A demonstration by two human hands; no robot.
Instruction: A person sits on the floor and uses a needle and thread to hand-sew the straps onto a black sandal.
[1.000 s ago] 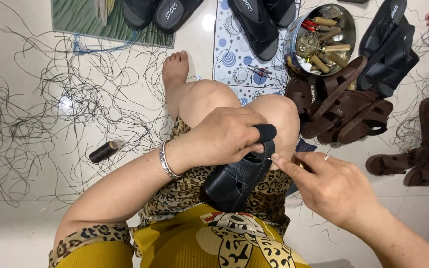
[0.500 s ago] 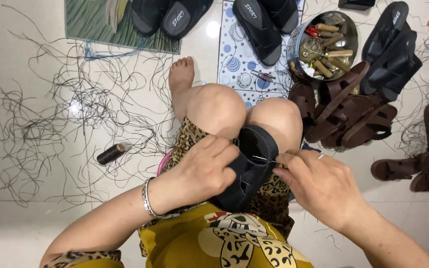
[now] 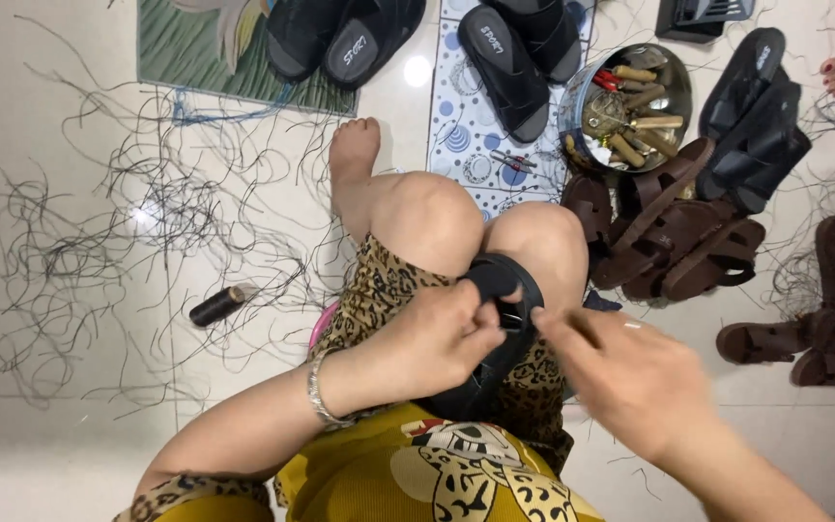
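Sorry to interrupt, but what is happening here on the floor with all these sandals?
A person sits on the tiled floor with a black sandal resting on their lap against the knees. The left hand grips the sandal, while the right hand works at its strap; it is blurred, so what it holds cannot be told. Loose black threads lie over the floor beside a dark thread spool. A round tin of tools and a pile of brown sandals sit by the knees.

White printed labels [image 3: 354,50] mark the insoles of the black sandals [image 3: 509,58] at the frame's top centre; no packages, signs or screens.
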